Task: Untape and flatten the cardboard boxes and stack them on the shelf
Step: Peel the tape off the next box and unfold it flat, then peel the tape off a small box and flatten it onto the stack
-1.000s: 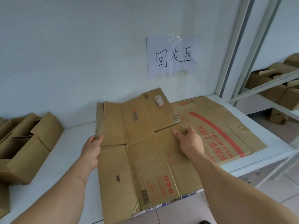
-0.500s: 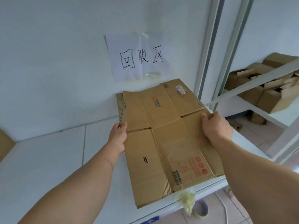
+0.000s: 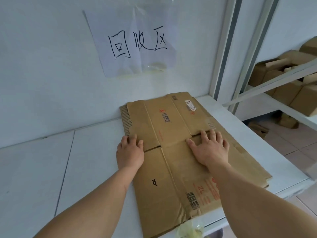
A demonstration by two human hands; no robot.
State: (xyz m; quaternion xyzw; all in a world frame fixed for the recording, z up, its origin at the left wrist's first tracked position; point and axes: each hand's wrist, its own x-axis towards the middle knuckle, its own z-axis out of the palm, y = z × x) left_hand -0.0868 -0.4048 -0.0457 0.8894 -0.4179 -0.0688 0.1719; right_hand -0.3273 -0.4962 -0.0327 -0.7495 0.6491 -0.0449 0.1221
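Note:
A flattened brown cardboard box (image 3: 171,117) lies on the white shelf (image 3: 77,160), on top of other flattened cardboard whose edges show at the right (image 3: 253,165). My left hand (image 3: 129,152) rests at the box's left edge, fingers laid on the cardboard. My right hand (image 3: 209,148) presses flat on the middle of the box with its fingers spread. A scrap of yellowish tape (image 3: 190,229) hangs from the box's near edge.
A paper sign with handwritten characters (image 3: 135,43) is taped to the wall behind. Metal shelf posts (image 3: 224,48) stand at the right. Beyond them a second shelf holds several assembled cardboard boxes (image 3: 288,79). Tiled floor (image 3: 291,148) lies below at the right.
The flattened box has been carried right and laid down on the cardboard stack. Both hands have let go of its edges and now lie flat on top of it.

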